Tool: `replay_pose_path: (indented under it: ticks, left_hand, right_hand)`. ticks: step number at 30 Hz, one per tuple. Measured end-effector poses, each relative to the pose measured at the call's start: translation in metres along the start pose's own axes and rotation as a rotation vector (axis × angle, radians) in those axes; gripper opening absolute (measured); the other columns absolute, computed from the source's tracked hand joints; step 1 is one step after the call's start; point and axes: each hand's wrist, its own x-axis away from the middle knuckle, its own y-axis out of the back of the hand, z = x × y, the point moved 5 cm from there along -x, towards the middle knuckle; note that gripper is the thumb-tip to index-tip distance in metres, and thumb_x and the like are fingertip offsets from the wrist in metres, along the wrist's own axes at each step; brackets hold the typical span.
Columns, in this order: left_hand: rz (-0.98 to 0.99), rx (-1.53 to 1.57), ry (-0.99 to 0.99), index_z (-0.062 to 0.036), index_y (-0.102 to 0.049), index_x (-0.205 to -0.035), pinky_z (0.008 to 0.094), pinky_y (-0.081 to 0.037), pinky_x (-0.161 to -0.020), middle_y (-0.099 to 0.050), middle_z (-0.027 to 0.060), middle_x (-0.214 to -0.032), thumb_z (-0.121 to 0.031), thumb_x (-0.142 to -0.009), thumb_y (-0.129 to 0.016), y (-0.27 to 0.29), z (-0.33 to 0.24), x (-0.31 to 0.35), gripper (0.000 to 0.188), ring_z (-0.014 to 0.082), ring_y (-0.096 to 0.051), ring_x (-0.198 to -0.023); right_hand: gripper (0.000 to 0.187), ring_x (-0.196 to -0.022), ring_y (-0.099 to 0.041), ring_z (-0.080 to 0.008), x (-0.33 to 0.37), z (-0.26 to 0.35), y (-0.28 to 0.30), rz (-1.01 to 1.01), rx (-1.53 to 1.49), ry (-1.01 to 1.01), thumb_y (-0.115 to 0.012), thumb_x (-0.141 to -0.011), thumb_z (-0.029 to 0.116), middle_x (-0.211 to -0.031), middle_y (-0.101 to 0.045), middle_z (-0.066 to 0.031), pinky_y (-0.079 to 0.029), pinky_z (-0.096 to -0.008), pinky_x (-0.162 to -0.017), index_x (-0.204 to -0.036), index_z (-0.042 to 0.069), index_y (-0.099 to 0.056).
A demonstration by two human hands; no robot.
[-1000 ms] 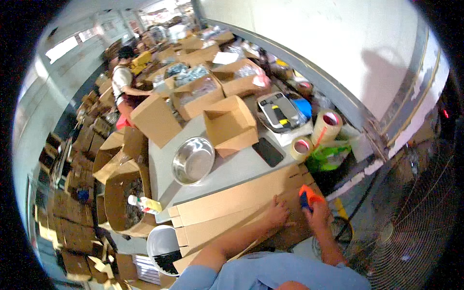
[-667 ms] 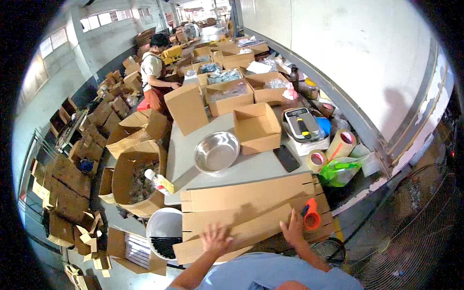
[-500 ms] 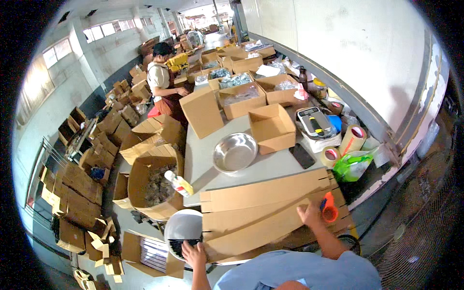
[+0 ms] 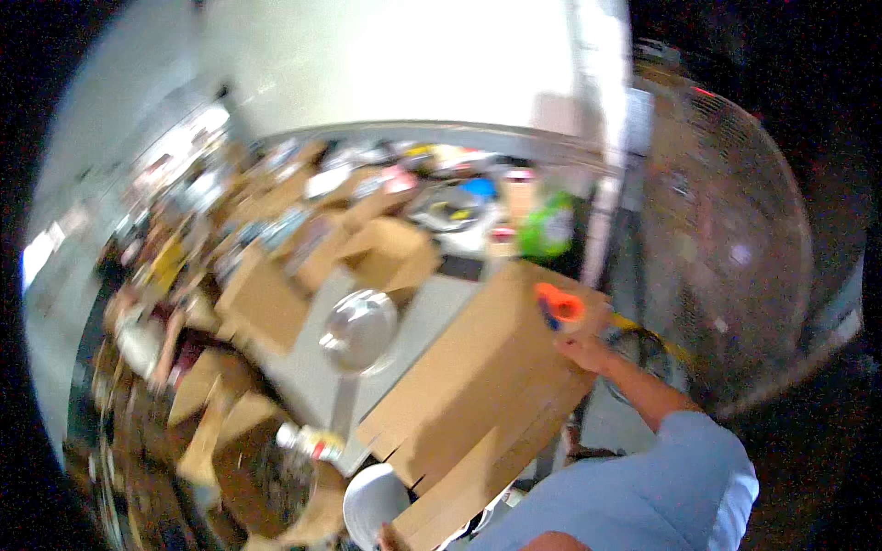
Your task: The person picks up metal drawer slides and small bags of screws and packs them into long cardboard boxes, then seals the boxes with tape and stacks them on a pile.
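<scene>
Cardboard (image 4: 487, 381) at lower centre is looking light, stiff, best edge-held; left hand (image 4: 391, 538) and right hand (image 4: 582, 347) are blurring, openness and hold unclear.

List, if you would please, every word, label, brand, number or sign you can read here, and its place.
None can be read.
White bottle: label too blurred to read.
Green plastic bag: pale marks, too blurred to tell if lettering.
Flattened cardboard box: no lettering visible.
</scene>
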Motion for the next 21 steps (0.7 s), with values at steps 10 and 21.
replay_pose_path:
  ticks: [10, 21]
  left_hand:
    - [0.778, -0.345, 0.306, -0.0041, -0.049, -0.122, 0.0419, -0.047, -0.086, -0.056, 0.0089, -0.113, -0.041, -0.088, -0.054, -0.245, 0.053, 0.011, 0.05, 0.0246, -0.055, -0.102]
    - [1.417, -0.691, 0.626, -0.0047, -0.048, -0.123, 0.0413, -0.046, -0.087, -0.056, 0.0083, -0.113, -0.037, -0.088, -0.057, -0.359, 0.243, 0.283, 0.048, 0.0235, -0.055, -0.103]
  right_hand:
    - [0.098, -0.133, -0.029, -0.0278, 0.286, -0.191, -0.017, -0.308, -1.126, -0.706, -0.032, -0.073, 0.082, -0.146, -0.027, -0.0121, -0.029, -0.0517, -0.102, -0.144, 0.016, -0.022]
    - [0.085, -0.127, -0.038, -0.0223, 0.706, -0.169, 0.068, -1.168, -0.932, 0.302, -0.07, -0.069, 0.04, -0.139, -0.038, -0.0097, -0.028, -0.04, -0.105, -0.14, 0.012, -0.033]
